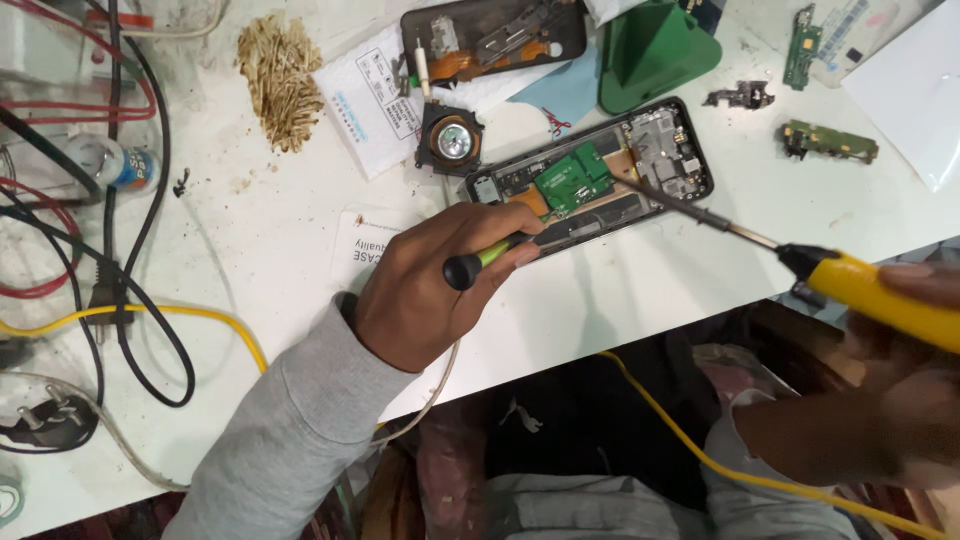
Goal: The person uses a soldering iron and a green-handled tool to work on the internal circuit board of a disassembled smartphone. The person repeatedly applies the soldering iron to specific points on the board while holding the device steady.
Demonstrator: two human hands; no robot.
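White surface [280, 210] is pretty cluttered, cables on one side and loose circuit boards [830, 140] up top. Opened phone [590, 178] lies flat near the middle with its green board showing. Left hand [420, 295] has its grip pinched around a green-handled tool [490, 255] right at the phone's edge. Right hand [900, 400] is wrapped around a yellow soldering iron [870, 290], tip resting on the phone's insides.

An opened phone [590, 178] lay back-off near the upper middle of the frame, tilted, its green circuit board exposed. A small green-and-black-handled tool [487, 258] slanted just below its lower left edge. From the right edge, a yellow-handled soldering iron [800, 262] reached diagonally, tip on the phone's board.
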